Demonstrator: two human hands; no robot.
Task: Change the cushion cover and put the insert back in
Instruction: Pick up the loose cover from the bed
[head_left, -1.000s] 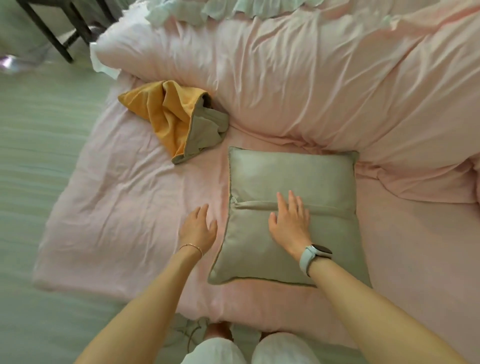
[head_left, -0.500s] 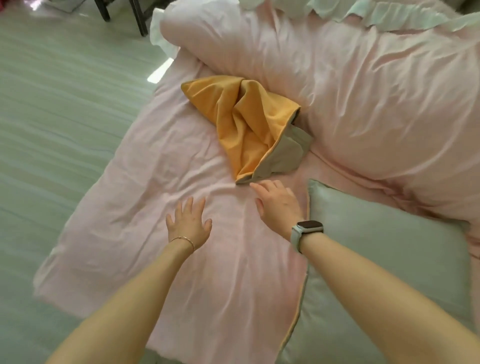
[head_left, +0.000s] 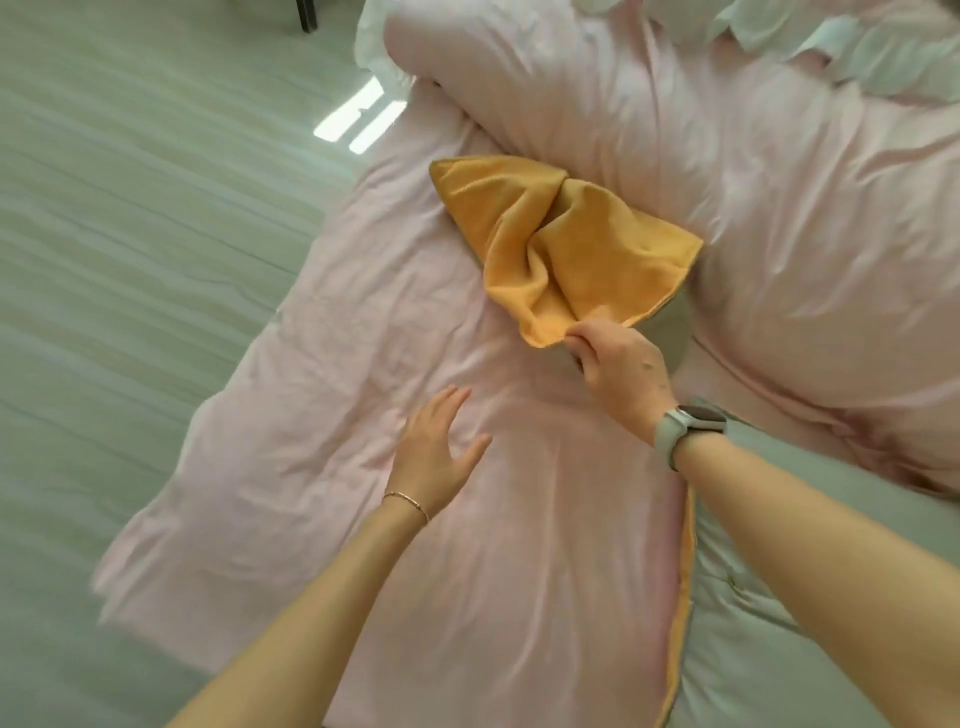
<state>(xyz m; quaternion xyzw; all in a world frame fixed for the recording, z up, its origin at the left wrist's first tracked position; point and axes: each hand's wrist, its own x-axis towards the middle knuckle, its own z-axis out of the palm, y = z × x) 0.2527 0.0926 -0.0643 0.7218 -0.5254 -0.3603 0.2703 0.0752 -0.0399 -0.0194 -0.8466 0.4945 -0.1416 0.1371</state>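
Observation:
A crumpled orange cushion cover (head_left: 561, 249) with a grey-green underside lies on the pink bed sheet (head_left: 363, 415), against the pink duvet. My right hand (head_left: 618, 369), with a watch on its wrist, pinches the cover's near corner. My left hand (head_left: 436, 457) hovers flat over the sheet with its fingers spread, holding nothing. The grey-green cushion (head_left: 779, 623) with an orange edge lies at the lower right, partly under my right forearm.
A bunched pink duvet (head_left: 727, 156) fills the upper right, with a white ruffled pillow edge (head_left: 831, 47) behind it. The bed's left edge drops to a pale floor (head_left: 130, 260). A dark furniture leg (head_left: 306, 13) stands at the top.
My right hand left the cushion, reached forward to the orange cover and now pinches its corner. My left hand moved forward a little. The view swung left.

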